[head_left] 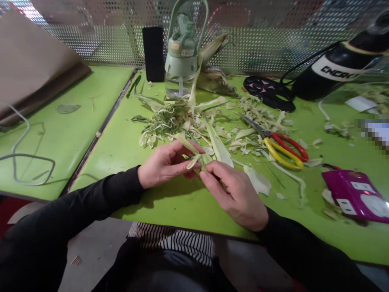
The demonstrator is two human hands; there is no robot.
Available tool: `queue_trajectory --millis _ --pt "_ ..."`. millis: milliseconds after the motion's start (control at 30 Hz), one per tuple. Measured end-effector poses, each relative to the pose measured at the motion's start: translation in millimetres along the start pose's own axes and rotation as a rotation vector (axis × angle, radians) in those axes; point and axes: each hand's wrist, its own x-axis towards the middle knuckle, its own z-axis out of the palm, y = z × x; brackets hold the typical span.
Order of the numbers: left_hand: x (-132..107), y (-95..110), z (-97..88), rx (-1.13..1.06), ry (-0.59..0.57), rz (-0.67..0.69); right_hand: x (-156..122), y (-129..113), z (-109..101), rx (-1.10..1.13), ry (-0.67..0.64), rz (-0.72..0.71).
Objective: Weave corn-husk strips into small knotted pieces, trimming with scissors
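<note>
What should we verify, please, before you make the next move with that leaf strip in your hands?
1. Grip: left hand and right hand both pinch the leaf strip: ok.
2. Strip's state inside the grip: cannot tell.
3. The scissors lie on the table right of the hands, untouched: ok.
4. The water bottle stands upright behind the cuttings: ok.
5. Cuttings lie beside the purple power strip: not ok.

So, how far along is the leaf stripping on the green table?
Done: a pile of thin shreds and scattered cut scraps already lie on the table. In hand: the left hand and right hand both pinch one pale leaf strip; the scissors lie aside. Left: whole husks by the bottle look uncut, so probably more remains.
</note>
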Motion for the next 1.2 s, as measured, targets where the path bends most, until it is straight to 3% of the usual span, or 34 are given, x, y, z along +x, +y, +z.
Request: queue_trajectory --millis 200,467,533,700,800,933,1000,1200 --pt "-4 6 7.7 0.041 0.054 0.014 -4 -5 -3 -0.014 -0.028 -0.142" --pt "-9 19 9.2 0.151 0.006 -0.047 -11 -6 -1 -0.021 -0.068 -0.317" --pt "-4 18 4.9 0.078 -0.028 -0.091 -10 -2 -1 0.014 -0.047 -0.27" --pt "4 14 -5.0 -0.158 -0.073 -0.22 -2 7 -8 0.023 0.197 -0.043" --pt "3 11 -4.2 -0.182 -0.089 -0.228 1 9 -7 0.018 0.119 -0.006" --pt "3 8 1.2 -0.19 -0.051 -0.247 0 9 -4 -0.011 0.145 0.074" --pt "4 5 3.2 -0.192 -0.04 -0.254 0 9 -2 -0.024 0.097 0.093" --pt "3 1 2.8 -0.112 -0.069 -0.19 1 8 -3 -0.082 0.016 0.037"
